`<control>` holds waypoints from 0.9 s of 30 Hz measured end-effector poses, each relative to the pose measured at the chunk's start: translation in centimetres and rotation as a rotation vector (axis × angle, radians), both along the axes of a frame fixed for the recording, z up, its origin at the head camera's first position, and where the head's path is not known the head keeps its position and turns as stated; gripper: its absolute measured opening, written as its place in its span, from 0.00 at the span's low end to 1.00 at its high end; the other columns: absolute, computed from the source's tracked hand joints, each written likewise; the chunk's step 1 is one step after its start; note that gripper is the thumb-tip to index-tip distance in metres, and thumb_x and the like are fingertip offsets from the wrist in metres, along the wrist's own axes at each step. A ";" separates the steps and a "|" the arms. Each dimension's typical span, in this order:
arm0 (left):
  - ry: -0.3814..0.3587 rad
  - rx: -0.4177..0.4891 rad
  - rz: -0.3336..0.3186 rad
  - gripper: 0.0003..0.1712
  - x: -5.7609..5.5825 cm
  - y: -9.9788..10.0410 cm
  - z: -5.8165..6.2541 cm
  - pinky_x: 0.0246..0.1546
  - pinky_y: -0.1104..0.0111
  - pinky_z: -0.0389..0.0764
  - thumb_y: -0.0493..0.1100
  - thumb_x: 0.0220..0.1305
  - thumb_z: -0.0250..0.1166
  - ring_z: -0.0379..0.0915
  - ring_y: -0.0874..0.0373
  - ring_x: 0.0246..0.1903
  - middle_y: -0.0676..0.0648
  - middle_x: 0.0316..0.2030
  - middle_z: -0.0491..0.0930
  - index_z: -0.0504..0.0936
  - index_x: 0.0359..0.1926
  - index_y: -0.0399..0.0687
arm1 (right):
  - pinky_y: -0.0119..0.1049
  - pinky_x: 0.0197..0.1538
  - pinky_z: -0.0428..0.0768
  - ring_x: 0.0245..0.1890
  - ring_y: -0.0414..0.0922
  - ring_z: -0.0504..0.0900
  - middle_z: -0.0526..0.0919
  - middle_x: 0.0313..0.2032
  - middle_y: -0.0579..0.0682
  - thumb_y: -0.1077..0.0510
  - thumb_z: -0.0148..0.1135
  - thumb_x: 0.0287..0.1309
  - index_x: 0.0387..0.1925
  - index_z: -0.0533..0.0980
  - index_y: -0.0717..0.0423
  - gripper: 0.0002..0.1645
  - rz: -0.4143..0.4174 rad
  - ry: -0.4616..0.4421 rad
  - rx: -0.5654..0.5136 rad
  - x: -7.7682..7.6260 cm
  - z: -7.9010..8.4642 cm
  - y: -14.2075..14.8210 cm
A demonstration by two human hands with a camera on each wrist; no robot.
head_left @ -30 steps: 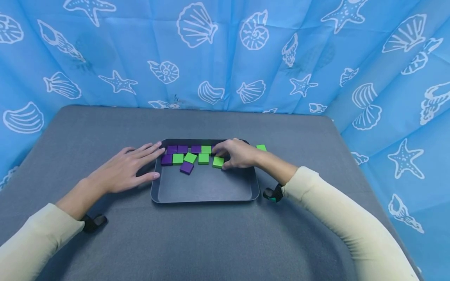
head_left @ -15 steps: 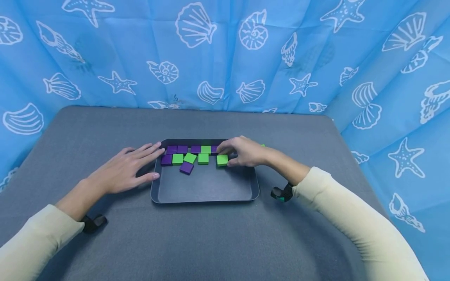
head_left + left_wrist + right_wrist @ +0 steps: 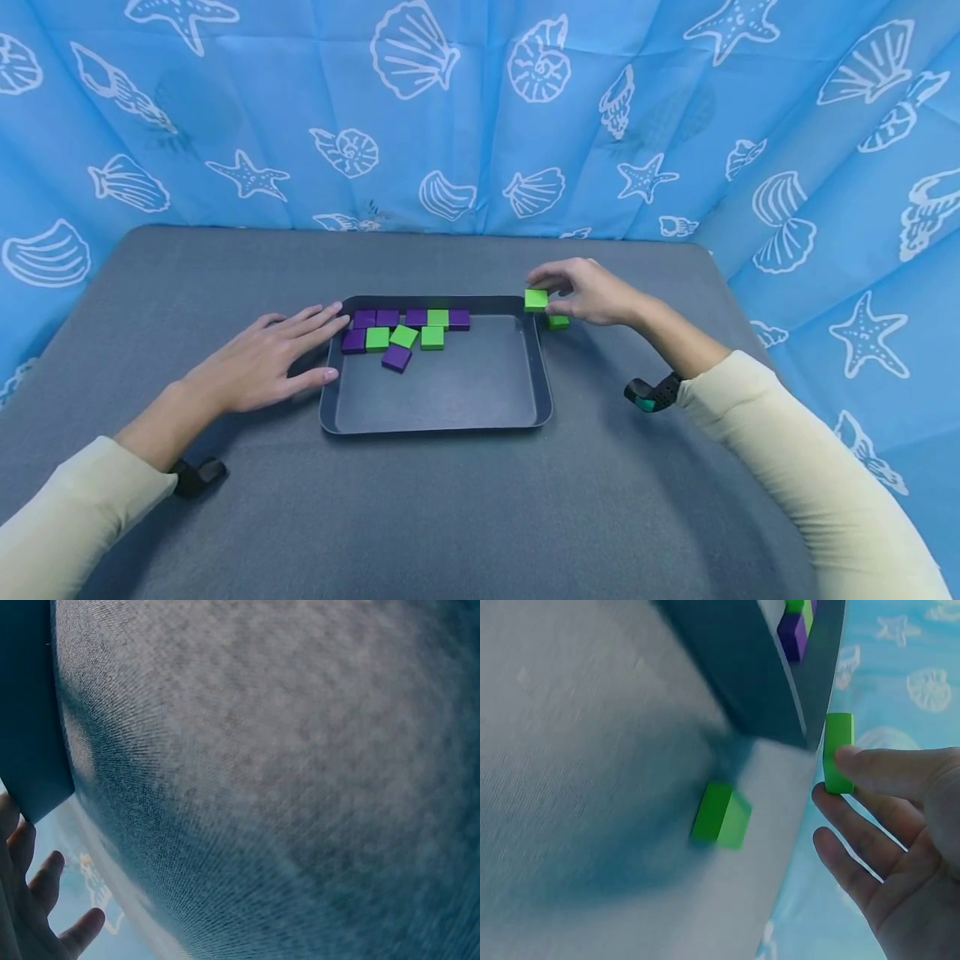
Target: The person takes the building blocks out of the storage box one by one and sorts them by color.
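Observation:
A green square tile is pinched between the thumb and fingers of my right hand, raised at the tray's back right corner. In the right wrist view this green tile stands on edge against the thumb. Below the hand, a second green tile lies on the table just outside the tray. My left hand lies with straight, spread fingers at the left rim of the dark tray. Inside it, purple tiles and green tiles sit along the back and left.
A grey cloth-covered table carries the tray. Behind and to the right hangs a blue curtain with white shell prints. Each wrist wears a black strap, such as the right wrist strap.
My right hand has lifted a green tile from the tray and carried it right and back, over the corner. The purple tile behind it now shows fully. My left hand has stayed put.

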State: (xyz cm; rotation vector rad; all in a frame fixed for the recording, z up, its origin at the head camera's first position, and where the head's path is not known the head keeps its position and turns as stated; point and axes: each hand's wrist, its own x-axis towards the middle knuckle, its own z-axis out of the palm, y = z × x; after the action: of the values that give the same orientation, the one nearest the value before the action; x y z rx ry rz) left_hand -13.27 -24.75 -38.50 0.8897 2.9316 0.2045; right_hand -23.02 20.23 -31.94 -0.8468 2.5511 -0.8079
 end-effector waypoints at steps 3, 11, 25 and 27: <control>0.004 -0.005 0.001 0.45 0.0 0.0 0.0 0.65 0.34 0.56 0.69 0.70 0.51 0.50 0.43 0.75 0.46 0.78 0.50 0.53 0.79 0.55 | 0.53 0.61 0.75 0.58 0.58 0.79 0.81 0.57 0.62 0.73 0.63 0.59 0.61 0.73 0.67 0.27 -0.037 0.008 -0.001 -0.2 -0.2 1.3; 0.009 -0.006 -0.002 0.45 -0.1 0.0 -0.1 0.65 0.34 0.56 0.69 0.70 0.51 0.50 0.43 0.74 0.46 0.78 0.49 0.53 0.79 0.55 | 0.55 0.61 0.75 0.59 0.60 0.78 0.79 0.58 0.65 0.75 0.60 0.59 0.61 0.72 0.70 0.26 -0.096 0.011 -0.002 -0.2 -0.8 4.4; 0.012 0.009 0.012 0.45 -0.1 -0.1 -0.4 0.65 0.36 0.56 0.70 0.69 0.52 0.51 0.44 0.74 0.48 0.78 0.50 0.53 0.79 0.57 | 0.56 0.61 0.74 0.59 0.62 0.77 0.79 0.56 0.67 0.76 0.60 0.59 0.59 0.73 0.71 0.25 -0.138 0.016 0.045 0.5 -3.6 7.7; 0.013 0.009 0.010 0.45 -0.1 -0.1 -0.4 0.65 0.35 0.57 0.70 0.69 0.52 0.51 0.44 0.74 0.48 0.78 0.50 0.53 0.79 0.57 | 0.56 0.61 0.74 0.59 0.63 0.77 0.79 0.56 0.68 0.76 0.60 0.59 0.59 0.73 0.72 0.25 -0.140 0.016 0.035 0.5 -4.0 7.8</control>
State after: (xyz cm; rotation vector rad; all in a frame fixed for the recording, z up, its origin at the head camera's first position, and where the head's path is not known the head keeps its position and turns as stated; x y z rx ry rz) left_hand -13.40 -24.87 -38.92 0.8809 2.9499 0.2134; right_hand -22.48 28.02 -35.97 -0.6728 2.6539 -0.7972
